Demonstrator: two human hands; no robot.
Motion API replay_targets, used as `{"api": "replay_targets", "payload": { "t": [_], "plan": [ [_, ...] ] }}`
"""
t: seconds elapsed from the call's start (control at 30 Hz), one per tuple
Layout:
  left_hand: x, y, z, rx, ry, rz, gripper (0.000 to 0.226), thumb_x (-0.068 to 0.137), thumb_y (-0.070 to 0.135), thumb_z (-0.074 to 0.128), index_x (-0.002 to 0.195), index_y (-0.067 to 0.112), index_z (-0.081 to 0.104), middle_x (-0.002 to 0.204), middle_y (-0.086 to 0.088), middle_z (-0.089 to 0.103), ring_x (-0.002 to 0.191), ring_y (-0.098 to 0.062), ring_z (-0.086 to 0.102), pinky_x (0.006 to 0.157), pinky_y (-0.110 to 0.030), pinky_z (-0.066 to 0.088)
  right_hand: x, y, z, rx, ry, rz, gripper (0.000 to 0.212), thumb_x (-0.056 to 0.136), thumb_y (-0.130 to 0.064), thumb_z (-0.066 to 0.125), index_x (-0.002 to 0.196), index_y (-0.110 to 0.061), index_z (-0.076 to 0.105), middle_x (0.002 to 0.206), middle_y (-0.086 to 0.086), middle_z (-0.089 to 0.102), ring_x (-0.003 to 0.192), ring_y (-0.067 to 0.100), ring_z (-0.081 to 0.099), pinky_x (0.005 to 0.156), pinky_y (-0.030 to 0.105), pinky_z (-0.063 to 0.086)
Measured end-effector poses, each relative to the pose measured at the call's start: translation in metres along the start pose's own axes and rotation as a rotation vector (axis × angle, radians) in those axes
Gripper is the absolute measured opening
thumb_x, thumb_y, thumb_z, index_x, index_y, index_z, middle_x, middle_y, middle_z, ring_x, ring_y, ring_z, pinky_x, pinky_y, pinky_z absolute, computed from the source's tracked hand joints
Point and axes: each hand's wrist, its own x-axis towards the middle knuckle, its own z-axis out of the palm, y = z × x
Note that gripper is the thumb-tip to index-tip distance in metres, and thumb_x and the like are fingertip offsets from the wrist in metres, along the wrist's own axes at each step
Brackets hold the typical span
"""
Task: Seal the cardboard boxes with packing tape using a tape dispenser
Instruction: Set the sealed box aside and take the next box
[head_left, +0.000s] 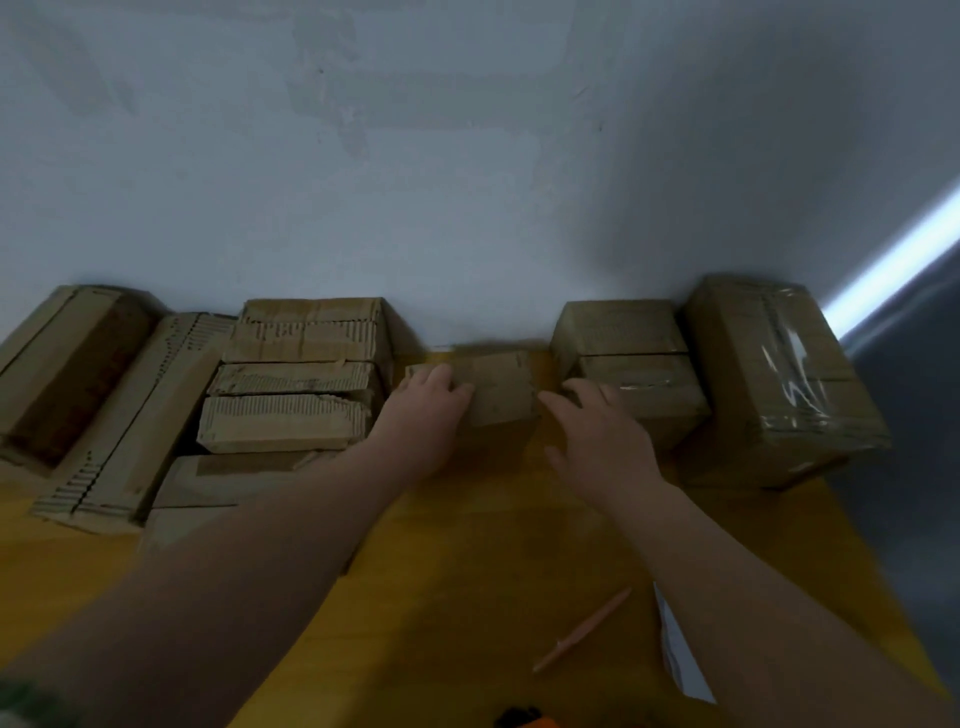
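Observation:
A small cardboard box (501, 387) stands on the yellow table (467, 571) near the wall. My left hand (428, 402) rests on its left top edge, fingers curled over it. My right hand (597, 431) hovers just right of the box with fingers spread, not clearly touching it. At the bottom edge an orange and black object (524, 719) shows partly; it may be the tape dispenser.
Untaped boxes are stacked at the left (296, 374), with long flat ones (130, 415) further left. Taped boxes stand at the right (628, 374) and far right (779, 384). A pink pen-like tool (582, 629) and a white paper strip (680, 654) lie near me.

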Motion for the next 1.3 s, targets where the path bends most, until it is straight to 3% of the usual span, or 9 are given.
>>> {"api": "replay_targets", "payload": {
  "t": [0.17, 0.37, 0.47, 0.57, 0.67, 0.73, 0.83, 1.03, 1.3],
  "plan": [
    [-0.051, 0.020, -0.007, -0.102, -0.106, 0.003, 0.061, 0.084, 0.031, 0.064, 0.139, 0.024, 0.040, 0.126, -0.004, 0.042, 0.117, -0.023, 0.040, 0.089, -0.034, 0.045, -0.039, 0.002, 0.009, 0.073, -0.031, 0.048, 0.056, 0.093, -0.035, 0.059, 0.144, -0.030, 0.036, 0.143, -0.002, 0.039, 0.133, 0.018, 0.032, 0.091, 0.031, 0.044],
    [-0.117, 0.032, -0.003, -0.126, -0.187, -0.040, 0.062, 0.088, 0.028, 0.062, 0.143, 0.027, 0.034, 0.132, -0.002, 0.038, 0.121, -0.022, 0.038, 0.093, -0.035, 0.045, -0.091, -0.005, 0.015, 0.061, -0.232, 0.087, 0.047, 0.095, -0.036, 0.056, 0.139, -0.028, 0.043, 0.138, -0.002, 0.045, 0.127, 0.019, 0.042, 0.087, 0.031, 0.044],
    [-0.145, 0.038, 0.000, -0.109, -0.183, -0.051, 0.064, 0.087, 0.030, 0.063, 0.144, 0.029, 0.033, 0.132, -0.001, 0.037, 0.123, -0.021, 0.037, 0.091, -0.035, 0.045, -0.116, -0.009, 0.017, 0.054, -0.297, 0.071, 0.032, 0.094, -0.036, 0.057, 0.124, -0.025, 0.054, 0.123, -0.001, 0.056, 0.105, 0.016, 0.054, 0.069, 0.023, 0.039],
    [-0.172, 0.043, 0.006, -0.107, -0.186, -0.061, 0.066, 0.086, 0.031, 0.064, 0.144, 0.030, 0.033, 0.132, 0.000, 0.038, 0.122, -0.021, 0.037, 0.094, -0.037, 0.047, -0.142, -0.009, 0.018, 0.068, -0.445, 0.071, 0.016, 0.091, -0.037, 0.062, 0.096, -0.022, 0.062, 0.100, -0.003, 0.062, 0.078, 0.009, 0.051, 0.053, 0.017, 0.031],
    [-0.196, 0.048, 0.014, -0.127, -0.163, -0.069, 0.068, 0.085, 0.031, 0.066, 0.144, 0.030, 0.033, 0.132, 0.001, 0.037, 0.122, -0.020, 0.036, 0.096, -0.038, 0.047, -0.165, -0.009, 0.020, 0.028, -0.602, 0.068, 0.026, 0.085, -0.049, 0.066, 0.067, -0.034, 0.054, 0.089, -0.005, 0.062, 0.073, 0.009, 0.057, 0.051, 0.020, 0.036],
    [-0.209, 0.052, 0.018, -0.138, -0.151, -0.080, 0.069, 0.085, 0.031, 0.067, 0.144, 0.030, 0.033, 0.131, 0.001, 0.037, 0.123, -0.020, 0.035, 0.096, -0.036, 0.046, -0.179, -0.010, 0.022, -0.017, -0.688, 0.086, 0.033, 0.080, -0.059, 0.067, 0.067, -0.035, 0.048, 0.085, -0.005, 0.058, 0.071, 0.009, 0.055, 0.052, 0.022, 0.037],
    [-0.226, 0.057, 0.022, -0.141, -0.137, -0.102, 0.069, 0.085, 0.033, 0.066, 0.145, 0.030, 0.033, 0.133, 0.002, 0.035, 0.125, -0.020, 0.032, 0.096, -0.036, 0.042, -0.194, -0.012, 0.024, -0.167, -0.746, 0.077, 0.054, 0.071, -0.073, 0.065, 0.071, -0.022, 0.049, 0.073, -0.004, 0.054, 0.063, 0.010, 0.050, 0.053, 0.024, 0.036],
    [-0.250, 0.060, 0.023, -0.160, -0.119, -0.127, 0.068, 0.084, 0.033, 0.067, 0.144, 0.028, 0.036, 0.136, 0.000, 0.036, 0.128, -0.022, 0.034, 0.101, -0.037, 0.042, -0.219, -0.028, 0.042, -0.342, -0.699, 0.017, 0.056, 0.073, -0.073, 0.063, 0.073, -0.019, 0.046, 0.073, -0.003, 0.049, 0.060, 0.010, 0.047, 0.050, 0.023, 0.034],
    [-0.267, 0.056, 0.028, -0.176, -0.064, -0.137, 0.064, 0.088, 0.031, 0.062, 0.146, 0.030, 0.034, 0.136, 0.003, 0.032, 0.127, -0.019, 0.030, 0.098, -0.034, 0.044, -0.224, -0.023, 0.054, -0.150, -0.371, 0.159, 0.038, 0.087, -0.053, 0.059, 0.072, -0.023, 0.041, 0.069, -0.004, 0.049, 0.058, 0.009, 0.047, 0.046, 0.022, 0.032]
  ]
}}
